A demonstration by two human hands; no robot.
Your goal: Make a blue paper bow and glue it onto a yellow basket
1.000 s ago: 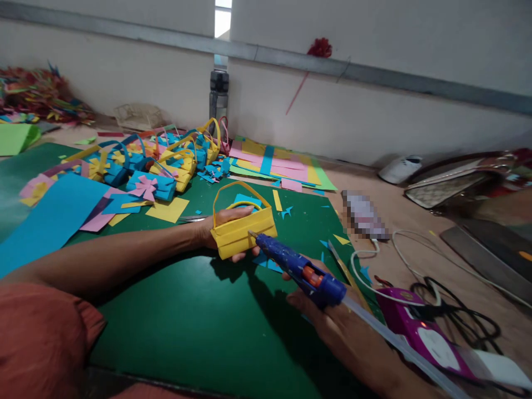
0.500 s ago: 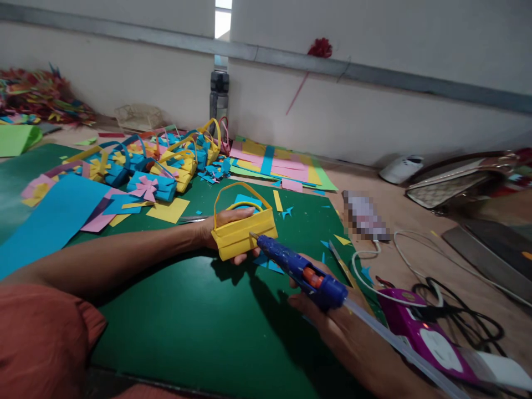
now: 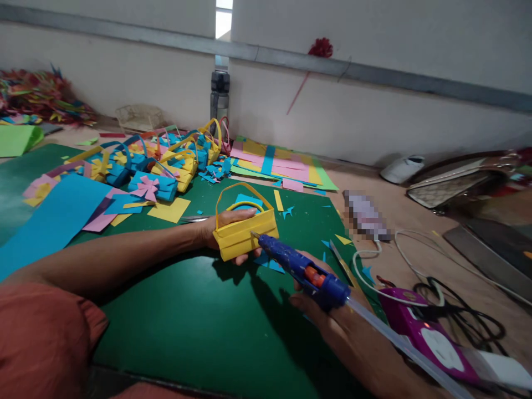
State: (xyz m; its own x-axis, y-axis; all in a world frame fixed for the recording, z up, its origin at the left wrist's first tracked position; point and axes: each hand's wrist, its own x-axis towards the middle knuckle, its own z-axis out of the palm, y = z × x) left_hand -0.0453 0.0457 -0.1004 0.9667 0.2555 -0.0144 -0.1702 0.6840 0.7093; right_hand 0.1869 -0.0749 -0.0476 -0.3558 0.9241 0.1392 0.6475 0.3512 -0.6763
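Observation:
A small yellow paper handbag (image 3: 245,235) with thin yellow handles is held up over the green mat (image 3: 183,327). My left hand (image 3: 214,227) is closed around it from behind, thumb along the top and fingertips showing below. In my right hand (image 3: 328,316) is a blue glue gun (image 3: 303,269), gripped with a long clear glue stick (image 3: 399,341) sticking out of its back. The gun's nozzle is at the front flap of the bag; whether it touches the paper I cannot tell. Blue paper scraps (image 3: 270,263) lie just beyond the bag.
Finished-looking paper handbags (image 3: 153,185) and a blue sheet (image 3: 54,221) cover the left side. Stacked coloured paper (image 3: 286,166) lies at the back. A cutter knife (image 3: 341,260), a blurred phone-like item (image 3: 366,216), cables and a purple power strip (image 3: 411,321) are on the right.
Hardly anything differs. The whole view has shifted very slightly, while the bag and the glue gun keep the same position relative to each other.

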